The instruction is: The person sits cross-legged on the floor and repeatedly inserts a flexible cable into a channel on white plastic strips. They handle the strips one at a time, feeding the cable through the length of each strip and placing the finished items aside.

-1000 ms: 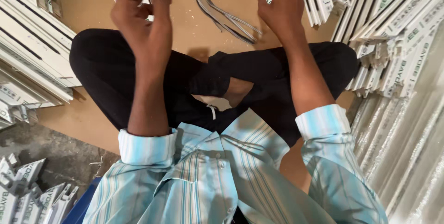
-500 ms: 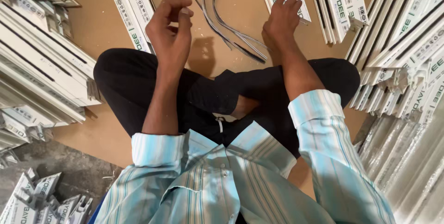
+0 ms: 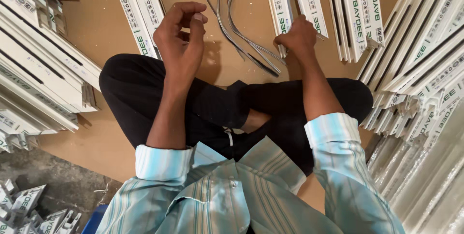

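Seated cross-legged on brown board floor [image 3: 101, 26], looking down over striped shirt [image 3: 227, 200]. Right hand [image 3: 299, 36] reaching fwd, grip closed round near end of a white plastic profile strip [image 3: 279, 7], which lies flat on the floor just ahead of right knee. Long axis of strip runs away from the body, slightly tilted, far end out of frame at top; near end under the fingers. Left hand [image 3: 181, 40] raised above left knee, fingers curled in with thumb meeting fingertips, nothing visible inside; can't tell if something small is pinched there. Grey rubber gasket cords [image 3: 241, 40] lying betw. the hands, loose and curving, touching the strip's near end. More white profiles [image 3: 140, 11] beside left hand, others stacked at left [image 3: 38, 79] and right [image 3: 420, 69]. Judging by look: strip light, rigid, hollow, smooth-faced so a bit slippery; probably flexes if lifted by one end only, so better hold near mid-length or w/ both hands, fingers wrapped over the edges. Cut ends likely sharp-ish.
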